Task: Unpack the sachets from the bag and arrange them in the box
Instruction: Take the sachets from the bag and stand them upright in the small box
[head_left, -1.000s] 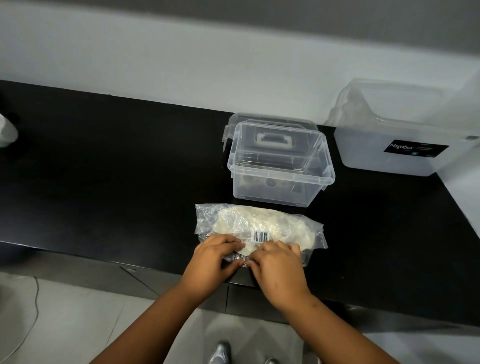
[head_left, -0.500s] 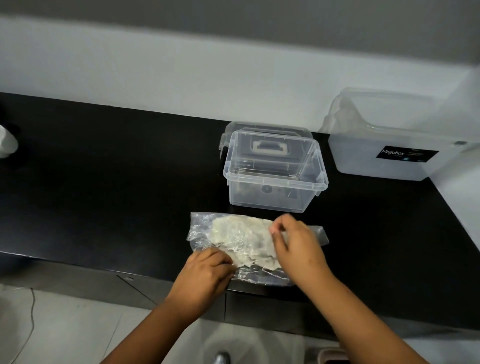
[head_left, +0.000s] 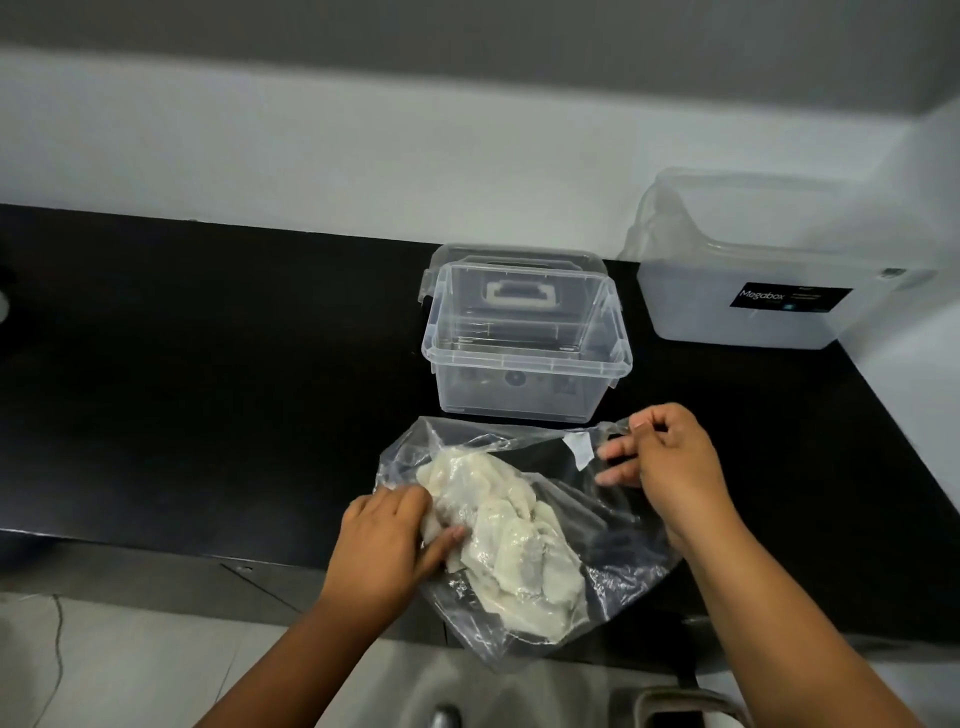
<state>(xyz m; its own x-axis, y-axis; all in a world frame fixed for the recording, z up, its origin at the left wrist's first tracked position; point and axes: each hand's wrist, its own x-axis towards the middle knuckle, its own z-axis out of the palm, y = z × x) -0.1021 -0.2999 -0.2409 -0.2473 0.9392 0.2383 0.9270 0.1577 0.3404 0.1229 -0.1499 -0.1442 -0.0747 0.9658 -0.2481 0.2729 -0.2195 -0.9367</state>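
1. Left hand (head_left: 387, 545) grips sachets (head_left: 498, 535) through clear bag (head_left: 613, 545); right hand (head_left: 670, 457) pinches bag's mouth.
2. Bag overhangs bench (head_left: 208, 389) front edge.
3. Clear box (head_left: 524, 374) open, holding nothing, just behind; lid (head_left: 511, 260) behind it.
4. Megabox tub (head_left: 769, 291) near back right corner.

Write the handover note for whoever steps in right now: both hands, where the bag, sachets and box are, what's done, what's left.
Left hand: pressed on the pile of sachets through the bag, at its left side.
Right hand: pinching the bag's right edge, lifting it open.
Bag: lies on the black counter, its near end hanging over the front edge. All the sachets seen are inside it.
Box: clear, open, empty, just behind the bag; its lid stands behind it.
Done: bag being opened.
Left: take the sachets out, arrange them in the box.
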